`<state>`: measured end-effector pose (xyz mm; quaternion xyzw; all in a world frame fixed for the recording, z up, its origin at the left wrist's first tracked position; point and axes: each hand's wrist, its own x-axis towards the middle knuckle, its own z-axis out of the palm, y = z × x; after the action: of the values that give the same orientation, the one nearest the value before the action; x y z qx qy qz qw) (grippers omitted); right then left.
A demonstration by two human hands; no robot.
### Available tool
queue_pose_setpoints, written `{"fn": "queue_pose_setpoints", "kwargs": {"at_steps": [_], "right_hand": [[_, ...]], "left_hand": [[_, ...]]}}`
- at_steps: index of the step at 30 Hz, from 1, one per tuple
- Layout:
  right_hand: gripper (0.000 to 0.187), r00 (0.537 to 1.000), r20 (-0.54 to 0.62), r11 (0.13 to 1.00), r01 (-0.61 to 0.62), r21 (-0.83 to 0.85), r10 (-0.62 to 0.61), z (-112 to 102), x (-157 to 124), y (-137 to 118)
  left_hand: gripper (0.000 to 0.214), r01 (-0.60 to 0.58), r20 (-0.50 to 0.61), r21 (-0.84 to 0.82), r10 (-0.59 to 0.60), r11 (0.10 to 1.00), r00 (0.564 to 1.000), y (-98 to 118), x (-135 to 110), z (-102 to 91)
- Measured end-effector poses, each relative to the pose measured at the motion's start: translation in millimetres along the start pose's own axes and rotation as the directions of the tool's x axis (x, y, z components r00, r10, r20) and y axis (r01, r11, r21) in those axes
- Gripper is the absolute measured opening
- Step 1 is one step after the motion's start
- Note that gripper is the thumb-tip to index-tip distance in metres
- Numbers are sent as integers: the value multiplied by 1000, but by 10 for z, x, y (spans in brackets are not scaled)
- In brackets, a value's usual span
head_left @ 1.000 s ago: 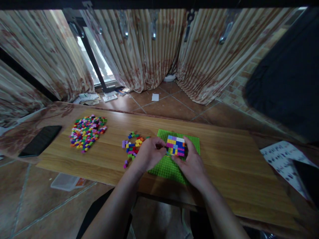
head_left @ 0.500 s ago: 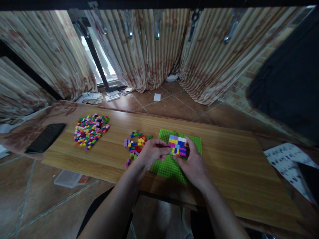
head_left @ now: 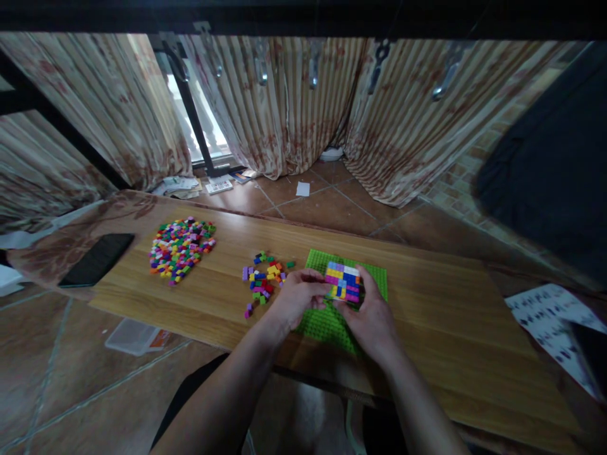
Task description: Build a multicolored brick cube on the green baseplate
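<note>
Presently, I have both hands on the bright patchwork block [head_left: 342, 281], which sits over the far half of the green plate [head_left: 327, 330], studs facing up toward my camera. My right hand [head_left: 371, 316] holds it by the right side, thumb at the near edge and fingers curled round the far corner. My left hand [head_left: 301, 294] is narrow, its thumb and fingers drawn together at the block's left edge. The block is small in my view, so I can't fairly tell whether those left fingertips pinch a loose brick, or whether the block touches the plate or hangs just above it. On its top I make out blue, yellow, white, magenta and a bit of orange.

Just beside my left hand lies a scatter of loose bricks [head_left: 260, 278], with a bigger, denser heap [head_left: 183, 248] well apart from it, farther left on the wooden table [head_left: 441, 309]. A black slab [head_left: 97, 260] lies near the table's left end. Off the right end I see a printed sheet [head_left: 545, 316], and a white paper [head_left: 303, 189] lies on the tiled floor [head_left: 348, 180] beyond.
</note>
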<state>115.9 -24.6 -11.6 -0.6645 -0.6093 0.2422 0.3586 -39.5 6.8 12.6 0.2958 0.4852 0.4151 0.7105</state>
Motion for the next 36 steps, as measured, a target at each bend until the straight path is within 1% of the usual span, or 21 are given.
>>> {"fn": "queue_pose_setpoints", "kwargs": {"at_steps": [3, 5, 7, 10, 13, 16, 19, 22, 24, 26, 27, 29, 30, 31, 32, 33, 35, 36], "right_hand": [[81, 1000, 15, 1000, -19, -4, 19, -9, 11, -7], [87, 999, 21, 999, -49, 13, 48, -13, 21, -1], [91, 997, 25, 996, -79, 37, 78, -17, 28, 6], [90, 998, 13, 998, -55, 32, 55, -28, 32, 1], [86, 1000, 0, 1000, 14, -15, -14, -38, 28, -21], [82, 996, 21, 995, 92, -46, -91, -28, 36, -12], [71, 988, 31, 986, 152, -69, -151, -23, 60, 34], [66, 975, 18, 970, 221, -101, -220, -73, 55, 30], [67, 946, -9, 937, 320, -141, -324, -117, -2, -52], [66, 897, -62, 889, 421, -181, -437, -114, -118, -199], [66, 874, -71, 868, 462, -183, -480, -76, -193, -286], [71, 846, -28, 839, 522, -156, -532, 90, -355, -458], [75, 830, 3, 821, 552, -146, -557, 215, -429, -532], [79, 807, 68, 796, 590, -134, -587, 358, -491, -594], [83, 789, 107, 778, 615, -130, -606, 512, -535, -644], [87, 790, 137, 777, 613, -145, -597, 666, -561, -684], [91, 834, 138, 808, 551, -209, -534, 947, -560, -747], [89, 849, 149, 813, 529, -245, -508, 1064, -538, -775]], "left_hand": [[39, -40, 33, 63, 38, 997, 999, 23, -34, -32], [40, -40, 82, 118, 31, 992, 996, 63, -53, -71], [40, -48, 106, 134, 34, 990, 994, 116, -60, -122], [39, -113, 66, 90, 108, 989, 992, 199, -42, -221], [36, -172, -8, 61, 172, 983, 985, 292, -9, -348], [35, -222, -95, 75, 229, 972, 969, 396, 4, -490], [37, -270, -174, 126, 289, 955, 941, 494, -13, -637], [39, -314, -270, 212, 364, 926, 891, 574, -39, -788], [39, -336, -337, 261, 411, 905, 847, 617, -51, -886], [38, -351, -393, 293, 447, 889, 804, 654, -58, -974], [37, -357, -417, 304, 460, 883, 784, 671, -62, -1013], [36, -374, -456, 314, 484, 873, 747, 704, -74, -1079], [36, -386, -472, 311, 494, 868, 730, 720, -84, -1107], [36, -397, -486, 303, 499, 866, 718, 736, -97, -1131], [37, -406, -497, 294, 501, 865, 708, 752, -111, -1153], [37, -414, -505, 284, 502, 865, 703, 768, -127, -1174], [38, -419, -508, 266, 496, 868, 705, 795, -159, -1211], [39, -419, -503, 257, 491, 871, 711, 806, -171, -1227]]}}
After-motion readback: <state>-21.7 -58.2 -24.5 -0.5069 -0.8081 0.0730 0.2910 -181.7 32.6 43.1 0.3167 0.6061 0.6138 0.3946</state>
